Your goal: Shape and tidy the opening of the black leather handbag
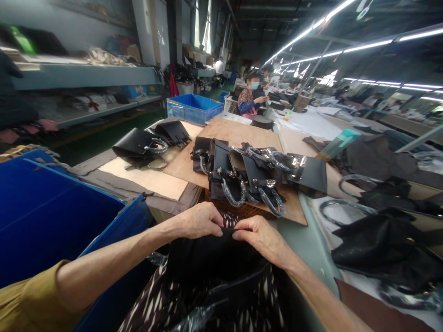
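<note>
A black bag (221, 263) lies across my lap, its far edge pinched between fingers and thumb of my left hand (204, 220) and, just to the right, of my right hand (258, 235). The two hands are close together but apart. Clear plastic wrapping shows on the bag's near part, which is dark and blurred. Beyond my hands, several black handbags (221, 161) with plastic-wrapped handles lie grouped on a brown board (238, 129).
Blue bins stand at the left (62, 207) and farther back (195, 106). More black bags lie on the left (133, 143) and on the right table (387, 244). A teal-and-clear container (341, 143) stands at right. A masked person (247, 99) sits beyond the board.
</note>
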`<state>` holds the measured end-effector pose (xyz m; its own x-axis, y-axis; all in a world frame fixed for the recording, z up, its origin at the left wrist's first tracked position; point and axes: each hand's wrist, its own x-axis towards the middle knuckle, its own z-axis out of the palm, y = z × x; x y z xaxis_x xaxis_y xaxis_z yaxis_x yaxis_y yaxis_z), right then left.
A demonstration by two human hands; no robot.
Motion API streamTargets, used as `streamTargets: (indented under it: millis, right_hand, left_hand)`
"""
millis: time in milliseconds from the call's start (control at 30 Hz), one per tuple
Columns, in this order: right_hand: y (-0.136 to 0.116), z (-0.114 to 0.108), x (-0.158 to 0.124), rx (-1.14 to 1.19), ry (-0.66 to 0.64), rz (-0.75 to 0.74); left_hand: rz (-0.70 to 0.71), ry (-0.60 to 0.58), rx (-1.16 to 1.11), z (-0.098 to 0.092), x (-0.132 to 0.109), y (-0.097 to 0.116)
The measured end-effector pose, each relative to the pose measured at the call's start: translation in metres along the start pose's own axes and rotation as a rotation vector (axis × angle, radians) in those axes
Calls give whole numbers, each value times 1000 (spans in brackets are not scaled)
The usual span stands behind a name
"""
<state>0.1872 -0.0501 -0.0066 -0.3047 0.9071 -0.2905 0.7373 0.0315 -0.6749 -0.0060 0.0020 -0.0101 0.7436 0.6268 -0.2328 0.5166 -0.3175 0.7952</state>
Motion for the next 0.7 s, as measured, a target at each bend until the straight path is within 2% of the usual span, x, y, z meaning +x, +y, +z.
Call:
streamTargets:
  millis: [100,433,533,700]
  right_hand:
    - [-3,0,-2,-91,48,-17]
    - [-24,-1,-4,-447,7,-95]
    - [-28,3,0,-452,-41,-82]
    - [-28,10,5,-299,-51,-118]
  left_hand:
    - [2,12,-3,1,0,0]
    - [9,94,22,7,-3,-1]
    - [10,119,56,10,-4,-1]
    - [4,100,7,8,-6,-2]
